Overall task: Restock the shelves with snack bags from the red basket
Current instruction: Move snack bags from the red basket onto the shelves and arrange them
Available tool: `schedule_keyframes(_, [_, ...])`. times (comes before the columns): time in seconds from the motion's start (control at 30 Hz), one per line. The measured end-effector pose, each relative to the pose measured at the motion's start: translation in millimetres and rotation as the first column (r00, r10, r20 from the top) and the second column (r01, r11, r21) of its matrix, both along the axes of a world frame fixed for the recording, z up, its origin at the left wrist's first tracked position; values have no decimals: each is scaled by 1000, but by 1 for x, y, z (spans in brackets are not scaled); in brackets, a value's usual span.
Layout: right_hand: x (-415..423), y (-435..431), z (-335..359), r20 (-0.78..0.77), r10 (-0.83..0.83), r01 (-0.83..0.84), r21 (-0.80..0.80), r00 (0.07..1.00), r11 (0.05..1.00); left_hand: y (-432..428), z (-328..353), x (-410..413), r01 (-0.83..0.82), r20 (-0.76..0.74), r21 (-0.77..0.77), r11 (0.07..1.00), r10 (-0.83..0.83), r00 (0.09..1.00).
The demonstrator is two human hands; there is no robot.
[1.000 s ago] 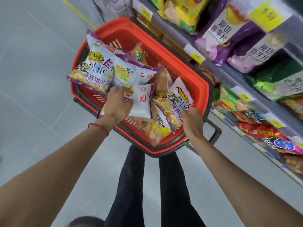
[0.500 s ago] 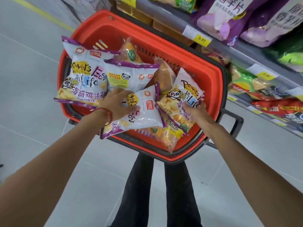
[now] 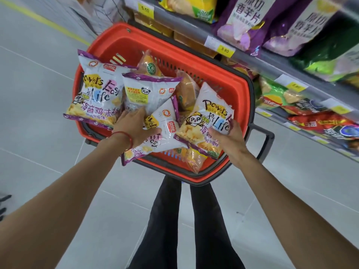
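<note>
A red basket [image 3: 229,88] stands on the floor below me, beside the shelves. My left hand [image 3: 134,127] grips a fan of white-and-purple snack bags above it: one at the left [image 3: 97,94], one in the middle [image 3: 147,90], one lower down [image 3: 165,131]. My right hand [image 3: 227,140] holds another white-and-purple bag [image 3: 209,117] by its lower right corner, with a further bag tucked under it. Orange snack bags [image 3: 186,88] lie inside the basket.
Shelves [image 3: 258,61] run along the right, with purple chip bags [image 3: 246,18], green bags [image 3: 330,53], red bags [image 3: 322,123] and yellow price tags [image 3: 225,49]. The basket's black handle [image 3: 266,146] sticks out to the right. My legs [image 3: 186,226] stand on grey floor tiles.
Both hands have lifted the bags a little higher out of the basket. The view has tilted, so the basket and shelves have slid down and right in the frame.
</note>
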State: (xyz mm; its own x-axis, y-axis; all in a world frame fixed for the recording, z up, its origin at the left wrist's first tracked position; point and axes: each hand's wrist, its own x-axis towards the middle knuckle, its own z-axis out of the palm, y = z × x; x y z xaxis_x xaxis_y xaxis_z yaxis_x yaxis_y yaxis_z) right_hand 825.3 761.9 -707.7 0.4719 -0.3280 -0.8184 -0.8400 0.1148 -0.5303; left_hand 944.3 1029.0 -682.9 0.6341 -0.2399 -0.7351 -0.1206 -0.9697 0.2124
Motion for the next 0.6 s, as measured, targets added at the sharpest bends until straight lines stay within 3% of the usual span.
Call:
schedule_keyframes(0.3, [-28,-34,27,-37,143,-136,148,989,980,-17,16,-41,-244,10,98,965,244,970])
schedule_keyframes(0.5, [-42,-32,26,-94,303,-285,163,948,944,-15,19,-58,-414,-124,106,904,425,896])
schedule_keyframes(0.6, [-51,-19,26,-111,276,-255,171,955,952,-15,15,-67,-481,-222,30,876,475,851])
